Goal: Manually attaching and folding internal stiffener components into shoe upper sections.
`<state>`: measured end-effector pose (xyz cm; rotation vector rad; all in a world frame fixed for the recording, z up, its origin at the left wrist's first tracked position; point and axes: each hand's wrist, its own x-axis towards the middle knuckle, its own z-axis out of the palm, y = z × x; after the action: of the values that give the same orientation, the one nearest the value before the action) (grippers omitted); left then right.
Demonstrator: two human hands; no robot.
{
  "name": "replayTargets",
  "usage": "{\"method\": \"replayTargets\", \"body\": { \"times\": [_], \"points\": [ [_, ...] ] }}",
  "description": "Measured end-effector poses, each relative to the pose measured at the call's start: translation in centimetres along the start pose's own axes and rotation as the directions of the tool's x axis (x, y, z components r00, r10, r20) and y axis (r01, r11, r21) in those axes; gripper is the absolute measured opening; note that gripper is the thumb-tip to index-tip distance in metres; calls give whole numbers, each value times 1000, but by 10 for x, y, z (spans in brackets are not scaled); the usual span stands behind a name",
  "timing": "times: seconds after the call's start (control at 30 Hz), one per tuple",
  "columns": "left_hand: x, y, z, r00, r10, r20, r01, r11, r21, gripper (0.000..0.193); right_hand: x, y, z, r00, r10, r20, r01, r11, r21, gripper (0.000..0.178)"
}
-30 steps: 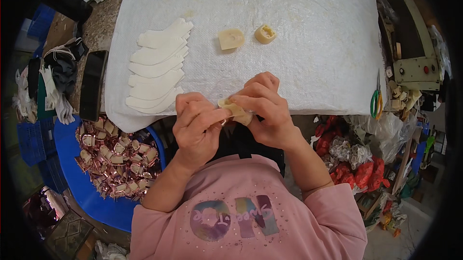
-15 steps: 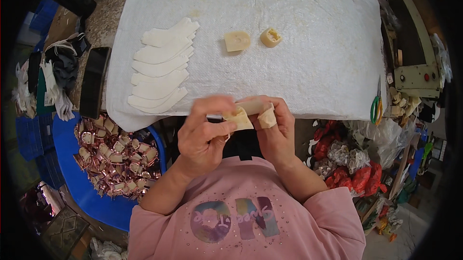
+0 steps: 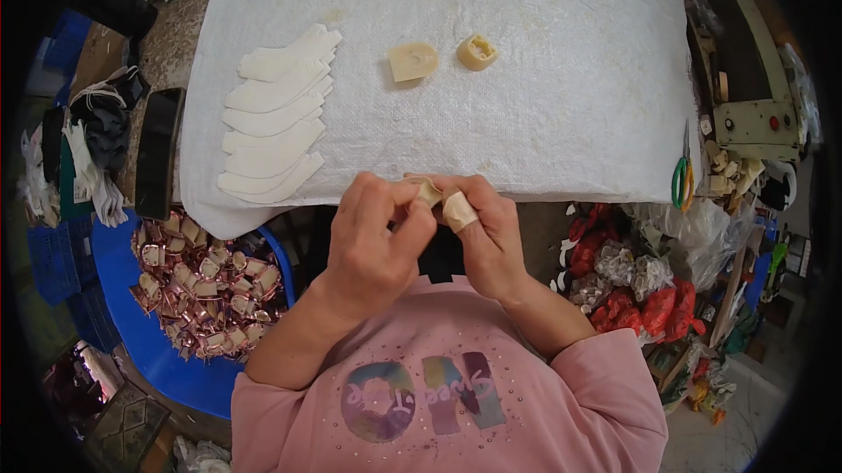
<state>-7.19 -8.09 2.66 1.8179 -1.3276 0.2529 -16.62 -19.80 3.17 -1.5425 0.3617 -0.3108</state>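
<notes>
At the near edge of the white-covered table, a small cream-coloured piece is pinched between my two hands, mostly hidden by the fingers. My left hand has thumb and fingers closed on its left side. Opposite it, my right hand grips the other side, and a cream wrap covers its thumb. Farther back on the cover lie a cream rounded block and a short cream block with a hollowed top. To their left, several curved white cut pieces overlap in a column.
A blue tub at lower left holds many shiny pink-and-cream parts. A dark phone lies beside the white cover. Scissors hang at the right edge. Red and clear plastic bags are piled below.
My hands have come closer together, and my left fingers have closed further over the cream piece, which now shows less. The table and the things on it appear shifted slightly left in view.
</notes>
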Motion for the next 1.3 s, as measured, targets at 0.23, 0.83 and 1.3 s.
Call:
{"method": "replayTargets", "body": {
  "times": [0.23, 0.83, 1.3],
  "points": [
    [-9, -9, -2, 966, -251, -63, 202, 883, -424, 26, 26, 7, -31, 970, 151, 192, -167, 983, 70, 28],
    [-12, 0, 9, 820, -573, 4, 398, 565, -722, 11, 36, 21, -24, 993, -1, 117, -17, 988, 156, 28],
    [-7, 0, 8, 716, -677, 171, 507, 336, -793, 15, 37, 10, -14, 989, -4, 151, -23, 985, 172, 13]
  ]
}}
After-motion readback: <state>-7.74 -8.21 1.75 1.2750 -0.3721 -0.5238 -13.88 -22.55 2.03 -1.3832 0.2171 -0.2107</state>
